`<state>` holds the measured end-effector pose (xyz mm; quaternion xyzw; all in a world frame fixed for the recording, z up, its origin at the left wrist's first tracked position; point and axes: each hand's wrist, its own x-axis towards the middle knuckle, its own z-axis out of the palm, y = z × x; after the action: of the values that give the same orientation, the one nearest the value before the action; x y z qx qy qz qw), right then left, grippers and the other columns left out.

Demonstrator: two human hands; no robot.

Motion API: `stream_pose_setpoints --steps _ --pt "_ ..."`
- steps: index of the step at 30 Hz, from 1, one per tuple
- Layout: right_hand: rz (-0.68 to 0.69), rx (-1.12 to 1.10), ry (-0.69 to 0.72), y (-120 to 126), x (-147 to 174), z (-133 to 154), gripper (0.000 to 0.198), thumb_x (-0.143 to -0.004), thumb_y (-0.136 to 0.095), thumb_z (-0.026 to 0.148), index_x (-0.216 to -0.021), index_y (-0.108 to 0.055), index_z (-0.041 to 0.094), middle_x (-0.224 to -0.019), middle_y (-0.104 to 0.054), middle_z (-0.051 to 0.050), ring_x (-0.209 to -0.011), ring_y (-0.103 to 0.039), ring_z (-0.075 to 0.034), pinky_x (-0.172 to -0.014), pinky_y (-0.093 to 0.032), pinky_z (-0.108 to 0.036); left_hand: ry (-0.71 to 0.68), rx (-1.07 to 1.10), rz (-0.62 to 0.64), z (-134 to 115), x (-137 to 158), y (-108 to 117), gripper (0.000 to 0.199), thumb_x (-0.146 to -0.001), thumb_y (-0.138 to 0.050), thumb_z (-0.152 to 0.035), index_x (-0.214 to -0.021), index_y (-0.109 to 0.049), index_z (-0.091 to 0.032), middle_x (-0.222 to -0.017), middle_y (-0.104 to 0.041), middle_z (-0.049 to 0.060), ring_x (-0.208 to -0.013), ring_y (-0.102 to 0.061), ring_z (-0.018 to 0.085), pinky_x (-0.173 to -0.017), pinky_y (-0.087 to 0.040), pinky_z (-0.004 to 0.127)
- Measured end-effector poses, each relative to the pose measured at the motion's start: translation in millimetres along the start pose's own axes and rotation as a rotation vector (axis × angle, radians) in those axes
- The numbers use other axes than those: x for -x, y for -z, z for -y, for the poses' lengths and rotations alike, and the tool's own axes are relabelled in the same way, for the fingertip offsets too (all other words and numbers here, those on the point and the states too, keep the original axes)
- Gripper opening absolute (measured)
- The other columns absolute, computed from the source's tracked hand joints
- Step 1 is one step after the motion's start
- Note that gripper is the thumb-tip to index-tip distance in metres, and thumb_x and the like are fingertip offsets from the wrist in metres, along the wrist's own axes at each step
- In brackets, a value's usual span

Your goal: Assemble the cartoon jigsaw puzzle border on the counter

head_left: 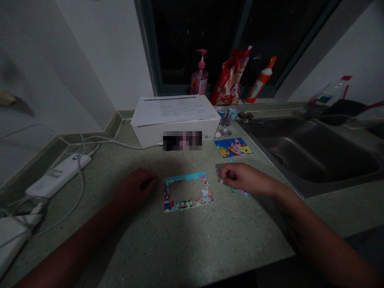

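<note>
A colourful cartoon puzzle frame (189, 207) lies flat on the counter, its middle bare down to the counter surface. To its left rests my left hand (135, 188), loosely curled, with thumb and forefinger close together and nothing visible in them. My right hand (241, 176) is over a small scatter of puzzle pieces (240, 192) to the right of the frame. Its thumb and forefinger are pinched at a small piece (221, 181), partly hidden by the fingers. Behind that hand lies a blue and yellow cartoon picture card (234, 147).
A white box (150, 136) with printed paper on top stands behind the frame. Cans (231, 116) stand beside it. A steel sink (324, 148) borders the counter at right. A white power strip (60, 174) and cables lie left. Bottles and a red bag (229, 78) line the windowsill.
</note>
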<state>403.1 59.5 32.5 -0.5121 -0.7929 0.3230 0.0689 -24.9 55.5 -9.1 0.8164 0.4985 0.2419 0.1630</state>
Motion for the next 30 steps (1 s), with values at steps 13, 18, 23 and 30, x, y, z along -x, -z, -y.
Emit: stream_pose_setpoints --steps 13,18,23,30 --pt "-0.081 -0.345 0.031 -16 -8 7 0.008 -0.095 -0.070 0.031 -0.095 -0.067 0.023 -0.084 -0.069 -0.001 -0.073 -0.062 -0.017 -0.066 -0.048 -0.030 -0.013 -0.026 0.003 -2 0 1 0.024 -0.103 -0.054 -0.034 -0.102 -0.077 -0.026 -0.102 -0.081 0.008 -0.097 -0.074 0.028 -0.095 -0.062 0.049" --pt "-0.064 -0.402 0.051 -25 -14 11 0.010 -0.097 -0.068 0.028 -0.105 -0.072 0.023 -0.090 -0.073 -0.002 -0.080 -0.066 -0.017 -0.073 -0.053 -0.031 -0.001 -0.018 0.029 -4 0 2 0.024 -0.104 -0.054 -0.034 -0.103 -0.076 -0.026 -0.102 -0.080 0.008 -0.097 -0.074 0.028 -0.093 -0.062 0.048" --pt "-0.079 -0.374 0.067 -33 -18 17 0.007 -0.099 -0.069 0.025 -0.101 -0.075 0.022 -0.089 -0.077 -0.002 -0.080 -0.068 -0.017 -0.074 -0.054 -0.031 0.005 -0.002 0.021 -5 -1 3 0.024 -0.103 -0.054 -0.034 -0.102 -0.076 -0.026 -0.101 -0.080 0.009 -0.098 -0.074 0.029 -0.095 -0.062 0.049" --pt "-0.063 -0.407 0.073 -50 -29 26 0.007 -0.098 -0.070 0.023 -0.100 -0.077 0.022 -0.087 -0.077 -0.002 -0.078 -0.069 -0.017 -0.072 -0.054 -0.031 0.015 0.005 0.024 -5 -1 1 0.023 -0.102 -0.055 -0.037 -0.101 -0.076 -0.027 -0.102 -0.081 0.009 -0.099 -0.075 0.031 -0.094 -0.062 0.051"
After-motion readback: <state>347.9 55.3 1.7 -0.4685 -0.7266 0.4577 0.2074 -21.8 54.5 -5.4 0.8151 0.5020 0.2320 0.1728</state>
